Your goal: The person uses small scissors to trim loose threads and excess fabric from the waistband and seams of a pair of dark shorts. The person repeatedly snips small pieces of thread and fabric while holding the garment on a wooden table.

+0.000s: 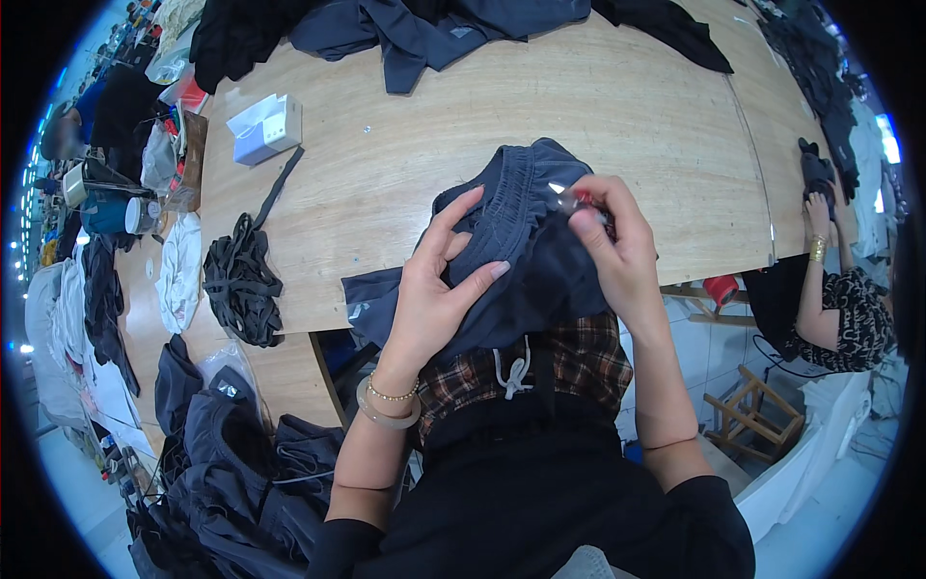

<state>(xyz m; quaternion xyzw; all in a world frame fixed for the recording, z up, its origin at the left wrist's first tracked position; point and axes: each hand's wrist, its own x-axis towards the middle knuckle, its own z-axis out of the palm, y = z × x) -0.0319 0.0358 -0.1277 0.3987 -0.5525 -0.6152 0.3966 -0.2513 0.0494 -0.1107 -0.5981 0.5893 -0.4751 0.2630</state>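
Observation:
A dark navy garment with a gathered elastic waistband (511, 207) lies bunched at the table's front edge and hangs over my lap. My left hand (434, 280) rests on the waistband's left side, thumb and fingers spread apart against the cloth. In my right hand (622, 236) is a pair of small thread snips (559, 191), metal tips pointing left over the gathers. Some red shows between the fingers there; the rest of the tool is hidden by them.
On the table stand a white-and-blue tissue box (268, 130) and a heap of black straps (241, 280). Dark garments lie along the far edge (415, 39) and pile up lower left (231, 454). At right are another person's arm (820, 280) and a wooden stool (752, 415).

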